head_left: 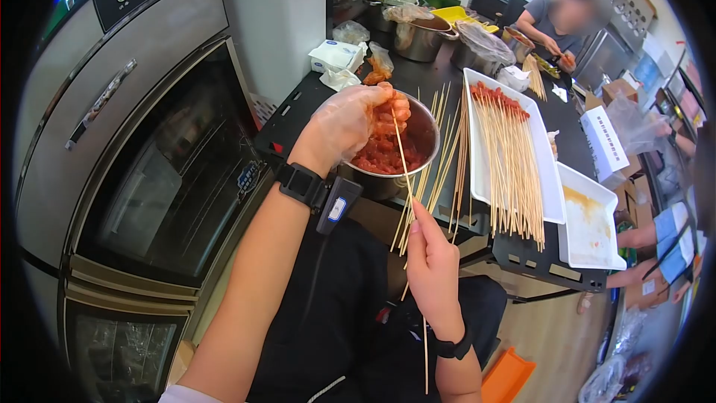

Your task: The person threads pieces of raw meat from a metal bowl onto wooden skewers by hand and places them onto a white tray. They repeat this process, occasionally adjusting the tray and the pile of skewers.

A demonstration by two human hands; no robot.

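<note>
My left hand (347,125), gloved, pinches meat (393,110) over bowl (431,134) at bench (298,116) near edge. My right hand (432,265) grips skewer (403,164), tip at meat. Tray (547,164) right of bowl.

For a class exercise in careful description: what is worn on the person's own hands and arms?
The left hand wears a clear, crinkled disposable glove. Its wrist carries a broad black strap, with a small black device bearing a pale label hanging beside it. The right hand is ungloved, with a narrow black band on its wrist. Both forearms are unsleeved.
</note>
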